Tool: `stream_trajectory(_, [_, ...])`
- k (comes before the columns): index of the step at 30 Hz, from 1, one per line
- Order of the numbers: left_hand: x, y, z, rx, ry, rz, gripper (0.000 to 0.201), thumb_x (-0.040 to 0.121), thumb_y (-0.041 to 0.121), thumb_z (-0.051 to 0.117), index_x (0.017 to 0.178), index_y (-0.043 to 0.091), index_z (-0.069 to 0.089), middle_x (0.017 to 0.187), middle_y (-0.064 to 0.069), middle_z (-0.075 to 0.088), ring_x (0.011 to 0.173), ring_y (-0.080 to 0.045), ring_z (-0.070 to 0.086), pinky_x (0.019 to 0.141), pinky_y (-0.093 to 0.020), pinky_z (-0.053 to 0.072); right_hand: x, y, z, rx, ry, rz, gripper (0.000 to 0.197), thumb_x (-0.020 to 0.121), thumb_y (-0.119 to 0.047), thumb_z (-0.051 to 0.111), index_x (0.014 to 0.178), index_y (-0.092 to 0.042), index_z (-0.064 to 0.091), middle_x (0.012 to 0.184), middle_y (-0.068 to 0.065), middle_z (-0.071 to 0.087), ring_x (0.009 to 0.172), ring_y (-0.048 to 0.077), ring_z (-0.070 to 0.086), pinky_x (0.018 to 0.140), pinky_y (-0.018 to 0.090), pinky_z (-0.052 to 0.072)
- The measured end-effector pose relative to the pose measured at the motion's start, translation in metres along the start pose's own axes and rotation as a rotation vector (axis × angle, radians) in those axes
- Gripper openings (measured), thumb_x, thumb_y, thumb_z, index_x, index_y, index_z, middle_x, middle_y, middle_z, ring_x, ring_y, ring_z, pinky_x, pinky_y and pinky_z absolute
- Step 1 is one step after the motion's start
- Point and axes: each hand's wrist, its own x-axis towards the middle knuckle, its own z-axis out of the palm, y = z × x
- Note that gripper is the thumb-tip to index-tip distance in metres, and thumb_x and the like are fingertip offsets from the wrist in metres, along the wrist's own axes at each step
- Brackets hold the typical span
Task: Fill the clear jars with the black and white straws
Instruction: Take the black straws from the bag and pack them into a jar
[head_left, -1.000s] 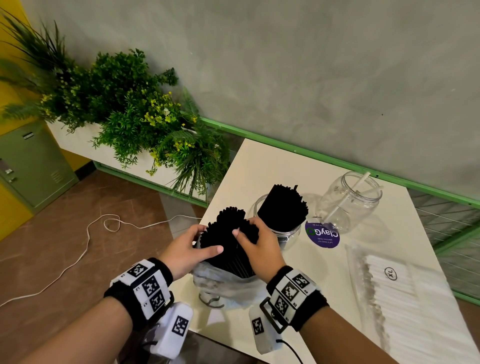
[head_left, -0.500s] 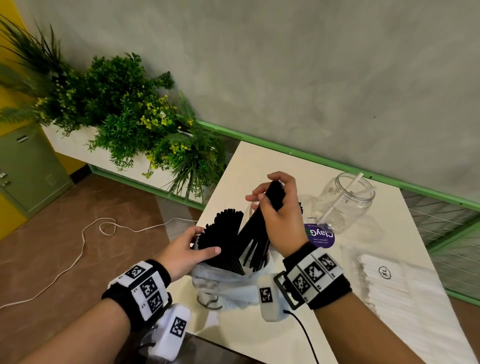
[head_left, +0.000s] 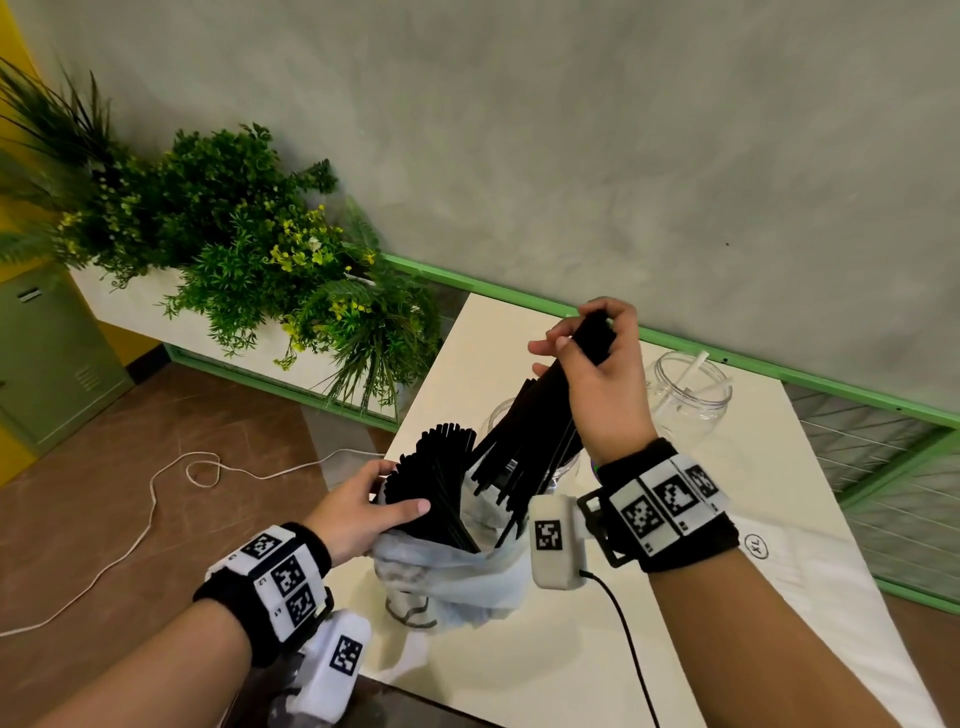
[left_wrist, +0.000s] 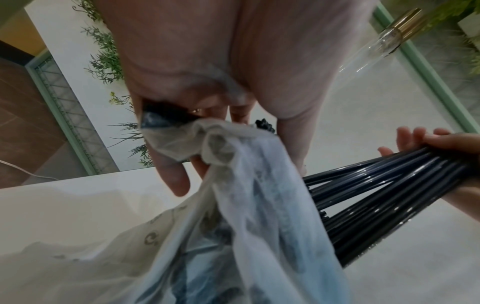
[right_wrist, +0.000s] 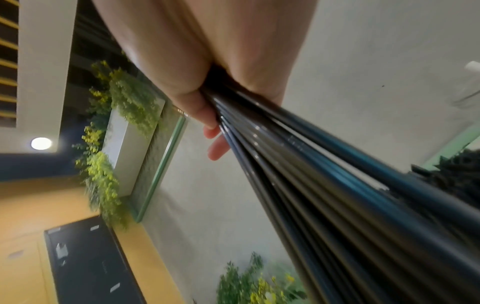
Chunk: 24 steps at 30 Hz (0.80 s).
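My left hand (head_left: 402, 488) grips the rim of a thin plastic bag (head_left: 457, 566) and the black straws (head_left: 436, 478) standing in it, at the table's near left corner. My right hand (head_left: 576, 332) grips the top of a bundle of black straws (head_left: 540, 426), held tilted above the bag with its lower ends near the bag's mouth. Behind the bundle, a clear jar (head_left: 496, 415) is mostly hidden. A second clear jar (head_left: 691, 395) at the back holds one white straw. In the wrist views, the left hand (left_wrist: 207, 123) bunches the bag (left_wrist: 246, 205) and the right hand (right_wrist: 207, 102) clamps the bundle (right_wrist: 311, 174).
A flat pack of white straws (head_left: 810, 597) lies at the right of the cream table (head_left: 519, 675). A planter of green plants (head_left: 249, 244) stands left of the table by the grey wall. A white cable (head_left: 156, 499) trails on the brown floor.
My right hand took a bundle of black straws from the bag and lifted it up and away, toward the jars. My left hand stayed on the bag.
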Motion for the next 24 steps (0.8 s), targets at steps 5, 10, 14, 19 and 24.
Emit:
stream_trajectory(5, [0.003, -0.004, -0.002, 0.018, 0.013, -0.005, 0.089, 0.039, 0.075, 0.073, 0.111, 0.027, 0.055, 0.107, 0.004, 0.068, 0.099, -0.014, 0.064, 0.092, -0.041, 0.051, 0.01, -0.006, -0.023, 0.003, 0.055, -0.003, 0.034, 0.093, 0.009, 0.042, 0.102, -0.024, 0.042, 0.084, 0.002, 0.058, 0.081, 0.022, 0.068, 0.079, 0.052, 0.055])
stream_trajectory(10, [0.004, -0.003, -0.001, 0.043, 0.01, 0.0, 0.083, 0.041, 0.074, 0.073, 0.108, 0.029, 0.055, 0.105, 0.005, 0.068, 0.099, -0.013, 0.064, 0.093, -0.041, 0.05, 0.014, -0.011, -0.035, 0.063, 0.16, -0.035, 0.033, 0.093, 0.008, 0.042, 0.102, -0.024, 0.041, 0.085, 0.001, 0.058, 0.081, 0.021, 0.068, 0.078, 0.05, 0.056])
stream_trajectory(14, [0.007, -0.007, -0.002, 0.06, 0.01, 0.004, 0.093, 0.032, 0.085, 0.07, 0.106, 0.029, 0.055, 0.102, 0.006, 0.069, 0.097, -0.012, 0.065, 0.093, -0.041, 0.05, 0.016, -0.015, -0.036, 0.1, 0.223, -0.085, 0.034, 0.093, 0.009, 0.042, 0.102, -0.024, 0.04, 0.084, 0.0, 0.058, 0.082, 0.021, 0.067, 0.079, 0.048, 0.056])
stream_trajectory(19, [0.008, -0.008, -0.002, 0.056, 0.001, 0.006, 0.087, 0.036, 0.079, 0.072, 0.105, 0.029, 0.054, 0.102, 0.004, 0.068, 0.096, -0.013, 0.065, 0.092, -0.039, 0.051, 0.019, -0.017, -0.034, 0.154, 0.317, -0.246, 0.034, 0.091, 0.009, 0.04, 0.105, -0.021, 0.038, 0.09, 0.002, 0.057, 0.087, 0.027, 0.066, 0.083, 0.048, 0.054])
stream_trajectory(24, [0.007, -0.006, -0.001, 0.048, 0.002, 0.004, 0.081, 0.039, 0.074, 0.073, 0.104, 0.029, 0.054, 0.101, 0.006, 0.069, 0.094, -0.011, 0.065, 0.089, -0.034, 0.051, 0.022, -0.002, -0.03, 0.069, 0.368, -0.287, 0.036, 0.091, 0.011, 0.038, 0.104, -0.023, 0.037, 0.091, 0.0, 0.057, 0.087, 0.025, 0.066, 0.083, 0.044, 0.054])
